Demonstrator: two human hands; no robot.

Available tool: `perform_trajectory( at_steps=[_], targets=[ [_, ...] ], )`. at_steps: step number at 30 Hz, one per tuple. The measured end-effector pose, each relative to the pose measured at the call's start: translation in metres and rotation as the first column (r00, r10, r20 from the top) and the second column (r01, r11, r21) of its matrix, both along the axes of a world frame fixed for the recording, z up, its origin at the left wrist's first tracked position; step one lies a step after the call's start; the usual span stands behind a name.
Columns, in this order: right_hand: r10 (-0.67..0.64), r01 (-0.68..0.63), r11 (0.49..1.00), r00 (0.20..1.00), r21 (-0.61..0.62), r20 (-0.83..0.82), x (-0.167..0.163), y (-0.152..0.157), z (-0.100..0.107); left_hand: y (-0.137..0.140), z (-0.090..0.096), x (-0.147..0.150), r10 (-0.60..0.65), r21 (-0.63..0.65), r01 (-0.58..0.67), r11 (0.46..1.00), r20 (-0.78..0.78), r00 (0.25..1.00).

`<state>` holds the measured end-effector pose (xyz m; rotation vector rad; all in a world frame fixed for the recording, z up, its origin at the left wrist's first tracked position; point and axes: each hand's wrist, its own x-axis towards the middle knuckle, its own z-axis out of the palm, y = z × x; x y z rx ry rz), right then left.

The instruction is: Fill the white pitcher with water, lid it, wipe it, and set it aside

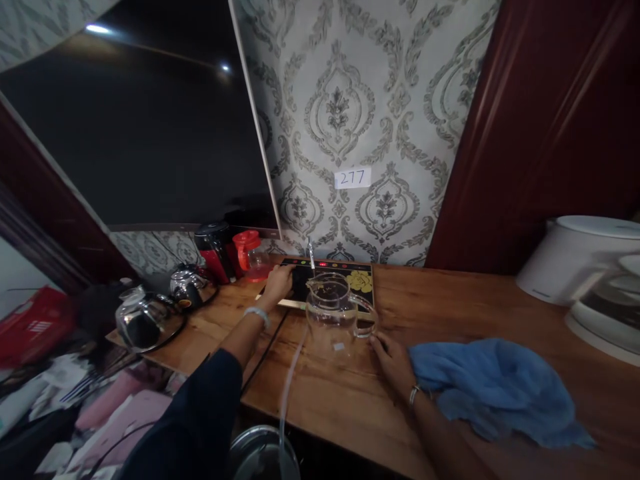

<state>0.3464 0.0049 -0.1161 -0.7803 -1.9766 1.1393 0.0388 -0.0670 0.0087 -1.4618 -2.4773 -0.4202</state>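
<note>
Clear glass, empty and thin-walled, is making up the pitcher [334, 313] that is standing on the wooden counter [500, 300], its handle turned toward the right hand [395, 360]. That hand is lying loosely open, palm down, on the wood just in front of the pitcher's handle, fingertips close to its base, holding nothing. A blue cloth [495, 387] is lying crumpled right of the pitcher, beside the wrist. A clear tube [290, 380] is trailing from the pitcher's front down over the counter edge. Behind the pitcher, the black heating plate [345, 277] is showing red lights, and the left hand [277, 283] is resting flat on its left end.
</note>
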Motion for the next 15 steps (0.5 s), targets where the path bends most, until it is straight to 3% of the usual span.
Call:
perform_trajectory(
  at_steps=[5,15],
  targets=[
    [0.009,-0.009,1.000,1.000,-0.009,0.029,0.001,-0.004,0.001,0.044,0.005,-0.012,0.033,-0.170,-0.039,0.985,-0.040,0.999],
    [0.015,-0.013,0.999,0.999,-0.040,0.047,0.002,-0.008,0.000,0.088,-0.012,-0.042,0.035,-0.210,-0.035,0.977,-0.004,0.999]
  ],
)
